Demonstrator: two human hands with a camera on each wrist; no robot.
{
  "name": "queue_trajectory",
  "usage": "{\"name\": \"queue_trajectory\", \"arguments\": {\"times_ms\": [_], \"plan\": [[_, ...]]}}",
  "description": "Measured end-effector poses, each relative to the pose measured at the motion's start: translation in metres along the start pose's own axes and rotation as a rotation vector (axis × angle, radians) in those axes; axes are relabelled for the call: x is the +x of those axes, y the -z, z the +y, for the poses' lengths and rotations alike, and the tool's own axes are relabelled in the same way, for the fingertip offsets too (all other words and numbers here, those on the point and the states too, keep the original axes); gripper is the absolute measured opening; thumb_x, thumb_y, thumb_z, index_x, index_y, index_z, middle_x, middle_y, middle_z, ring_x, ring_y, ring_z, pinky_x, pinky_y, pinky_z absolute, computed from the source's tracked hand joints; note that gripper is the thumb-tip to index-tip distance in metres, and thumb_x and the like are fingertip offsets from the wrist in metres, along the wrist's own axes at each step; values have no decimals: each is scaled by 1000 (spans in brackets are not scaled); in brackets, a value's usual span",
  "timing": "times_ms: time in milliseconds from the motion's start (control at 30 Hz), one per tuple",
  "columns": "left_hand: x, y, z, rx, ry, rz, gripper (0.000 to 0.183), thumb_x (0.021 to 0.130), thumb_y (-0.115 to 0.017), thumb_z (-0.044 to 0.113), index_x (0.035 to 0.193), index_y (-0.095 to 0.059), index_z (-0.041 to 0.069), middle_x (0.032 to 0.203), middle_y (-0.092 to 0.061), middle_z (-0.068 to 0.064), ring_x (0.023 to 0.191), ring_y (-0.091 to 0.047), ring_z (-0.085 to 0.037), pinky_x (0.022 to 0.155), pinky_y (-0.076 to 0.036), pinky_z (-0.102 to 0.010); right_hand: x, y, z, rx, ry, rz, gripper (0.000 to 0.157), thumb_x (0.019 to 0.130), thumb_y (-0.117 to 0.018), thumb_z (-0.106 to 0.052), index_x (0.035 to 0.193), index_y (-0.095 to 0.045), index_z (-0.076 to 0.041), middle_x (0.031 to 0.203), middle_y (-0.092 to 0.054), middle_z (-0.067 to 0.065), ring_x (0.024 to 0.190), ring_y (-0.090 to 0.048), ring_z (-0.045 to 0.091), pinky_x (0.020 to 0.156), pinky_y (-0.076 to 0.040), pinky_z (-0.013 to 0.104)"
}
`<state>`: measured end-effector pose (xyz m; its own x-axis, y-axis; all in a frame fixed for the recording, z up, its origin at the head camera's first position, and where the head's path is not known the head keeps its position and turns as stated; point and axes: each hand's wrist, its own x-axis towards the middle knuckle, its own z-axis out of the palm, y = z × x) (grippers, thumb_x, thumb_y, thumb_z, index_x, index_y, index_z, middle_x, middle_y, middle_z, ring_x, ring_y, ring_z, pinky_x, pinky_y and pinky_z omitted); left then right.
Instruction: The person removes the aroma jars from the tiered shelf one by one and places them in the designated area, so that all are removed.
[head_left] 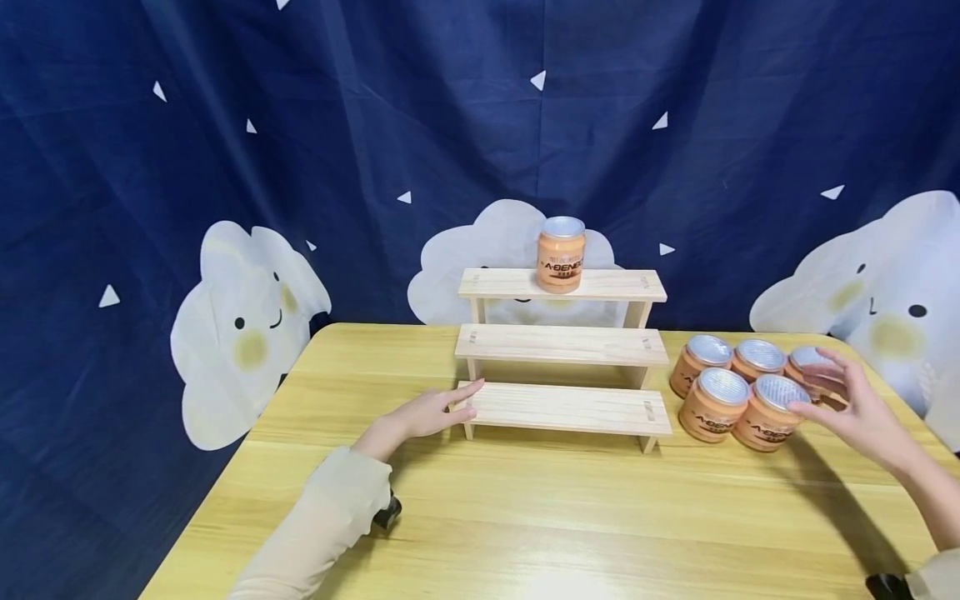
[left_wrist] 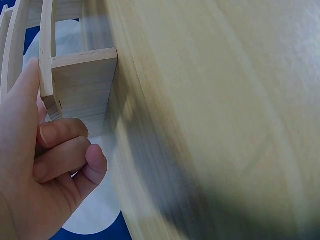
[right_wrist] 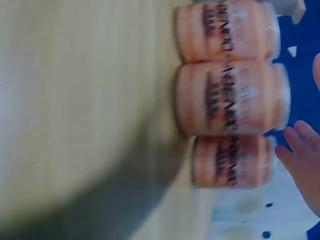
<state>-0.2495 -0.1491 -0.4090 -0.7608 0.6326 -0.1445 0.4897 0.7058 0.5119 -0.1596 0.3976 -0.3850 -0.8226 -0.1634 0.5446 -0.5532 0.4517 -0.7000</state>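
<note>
At the left end of the lowest step of a three-tier wooden shelf [head_left: 562,408], my left hand [head_left: 420,414] grips the board's edge. In the left wrist view, other fingers [left_wrist: 65,155] curl below that board end. One orange jar [head_left: 561,260] with a silver lid stands upright on the top tier. My right hand [head_left: 855,408] is spread over the right side of a group of similar jars, thumb near the lid of the front right jar [head_left: 768,417] and fingers by the back right jar [head_left: 806,360]. In the right wrist view its fingers look apart from the jars.
Several jars [head_left: 714,408] stand close together on the wooden table [head_left: 525,508], just right of the shelf. The middle tier [head_left: 562,343] lies between the top and lowest boards. A dark blue curtain [head_left: 450,108] with white clouds hangs behind the table.
</note>
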Motion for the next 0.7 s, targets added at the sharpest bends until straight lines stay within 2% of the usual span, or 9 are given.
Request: {"name": "queue_trajectory", "arguments": {"times_ms": [67, 167, 200, 367, 500, 600, 700], "plan": [[0, 0, 0, -4, -1, -1, 57, 95, -39, 47, 146, -24, 26, 143, -36, -9, 104, -55, -26, 95, -38, -45, 9, 1, -7, 31, -4, -9, 86, 71, -58, 26, 140, -24, -13, 112, -49, -18, 99, -50, -13, 81, -37, 1], [0, 0, 0, -5, -4, -1, 57, 95, -39, 46, 146, -24, 25, 143, -36, -9, 100, -55, -24, 95, -39, -45, 24, -1, -16, 76, -8, -23, 83, 74, -56, 26, 140, -24, -13, 113, -50, -18, 101, -50, -13, 82, -37, 2], [1, 0, 0, -3, -3, 1, 57, 95, -40, 46, 146, -24, 25, 143, -37, -10, 97, -56, -24, 94, -39, -45, 29, -2, -19, 55, -12, -26, 83, 75, -55, 25, 140, -24, -15, 113, -50, -20, 101, -49, -13, 81, -37, 1], [0, -1, -1, 10, 0, 3, 57, 95, -40, 45, 146, -24, 25, 140, -41, -12, 89, -55, -20, 93, -40, -44, 56, -18, -31, 82, -10, -59, 78, 78, -53, 23, 140, -24, -15, 116, -49, -18, 103, -49, -11, 82, -36, 2], [1, -1, -1, 14, 2, 2, 57, 95, -39, 46, 146, -23, 25, 140, -40, -12, 99, -56, -25, 95, -38, -45, 79, -36, -42, 10, -31, -100, 77, 82, -57, 14, 143, -21, -15, 116, -45, -20, 104, -45, -12, 81, -35, 2], [1, -1, -1, 11, 1, 2, 57, 95, -38, 47, 146, -23, 26, 142, -37, -10, 112, -52, -30, 99, -36, -46, 96, -49, -50, -13, -40, -131, 73, 84, -58, 8, 143, -20, -13, 115, -43, -19, 103, -44, -12, 81, -35, 2], [1, 0, 0, 7, -3, 0, 57, 95, -39, 47, 146, -22, 26, 143, -36, -10, 116, -49, -32, 100, -34, -46, 112, -62, -56, -14, -64, -165, 70, 87, -58, 2, 144, -19, -10, 117, -43, -13, 104, -43, -10, 83, -36, 4]]}}
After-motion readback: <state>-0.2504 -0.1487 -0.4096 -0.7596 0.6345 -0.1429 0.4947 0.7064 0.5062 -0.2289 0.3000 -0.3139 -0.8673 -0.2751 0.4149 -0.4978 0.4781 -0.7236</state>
